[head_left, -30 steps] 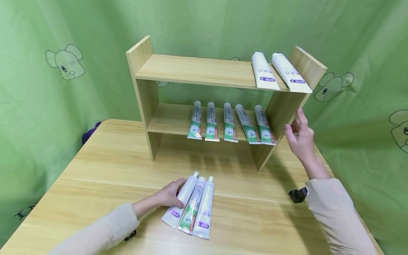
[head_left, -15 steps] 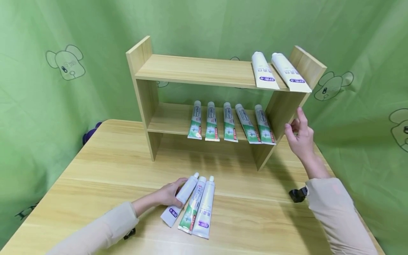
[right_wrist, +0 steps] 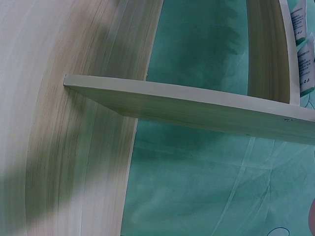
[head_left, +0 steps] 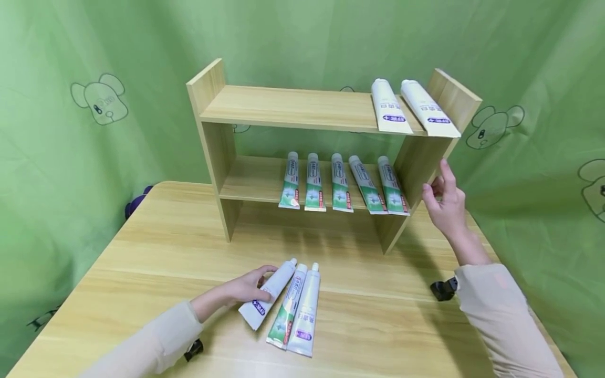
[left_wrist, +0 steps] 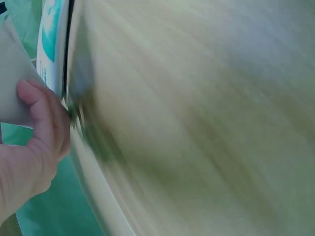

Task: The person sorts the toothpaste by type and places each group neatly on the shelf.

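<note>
My left hand (head_left: 251, 286) grips a white toothpaste tube (head_left: 257, 311) with a purple label, thumb across its front and fingers behind. The tube is tilted, its cap pointing away and to the right. Close to its right lie a green-and-white toothpaste tube (head_left: 287, 310) and another white toothpaste tube (head_left: 304, 317), side by side on the table. In the left wrist view the fingers (left_wrist: 44, 113) curl at the pale tube (left_wrist: 14, 73). My right hand (head_left: 446, 202) is at the outer right side of the wooden shelf (head_left: 302, 107), index finger extended up by the panel, holding nothing.
Several green-and-white toothpaste tubes (head_left: 314, 184) lie in a row on the middle shelf board. Two white tubes (head_left: 391, 107) lie at the right end of the top board. The shelf stands on a wooden table (head_left: 189, 252) before a green curtain (head_left: 293, 37).
My left hand has turned the white tube, its flat lower end swinging left and up, away from the green-and-white tube. My right hand stays by the shelf's side panel.
</note>
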Demonstrator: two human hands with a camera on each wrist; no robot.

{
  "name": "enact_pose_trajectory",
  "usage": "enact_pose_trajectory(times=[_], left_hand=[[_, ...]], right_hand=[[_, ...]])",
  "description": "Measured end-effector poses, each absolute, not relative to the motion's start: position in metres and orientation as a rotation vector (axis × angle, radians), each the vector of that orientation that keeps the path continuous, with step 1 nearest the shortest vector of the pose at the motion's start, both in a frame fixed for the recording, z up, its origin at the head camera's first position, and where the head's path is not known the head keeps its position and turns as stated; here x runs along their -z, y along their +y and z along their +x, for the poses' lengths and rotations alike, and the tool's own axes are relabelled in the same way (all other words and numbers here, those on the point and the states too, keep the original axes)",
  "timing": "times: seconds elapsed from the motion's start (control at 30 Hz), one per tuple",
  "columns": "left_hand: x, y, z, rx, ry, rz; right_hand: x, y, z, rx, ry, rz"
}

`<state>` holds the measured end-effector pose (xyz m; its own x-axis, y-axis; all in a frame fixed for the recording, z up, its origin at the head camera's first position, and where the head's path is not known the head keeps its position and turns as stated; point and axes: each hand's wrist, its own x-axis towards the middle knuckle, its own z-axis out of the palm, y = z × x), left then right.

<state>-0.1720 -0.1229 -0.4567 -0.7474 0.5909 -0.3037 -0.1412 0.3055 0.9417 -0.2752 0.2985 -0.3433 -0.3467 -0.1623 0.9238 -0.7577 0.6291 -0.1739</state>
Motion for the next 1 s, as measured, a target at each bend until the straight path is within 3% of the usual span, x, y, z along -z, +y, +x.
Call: enact_pose_trajectory(times=[1.0], left_hand=[[0.426,-0.126,-0.165,-1.684,1.867,0.614]], right_hand=[[0.344,0.300,-0.275,-0.748,-1.846,0.729]])
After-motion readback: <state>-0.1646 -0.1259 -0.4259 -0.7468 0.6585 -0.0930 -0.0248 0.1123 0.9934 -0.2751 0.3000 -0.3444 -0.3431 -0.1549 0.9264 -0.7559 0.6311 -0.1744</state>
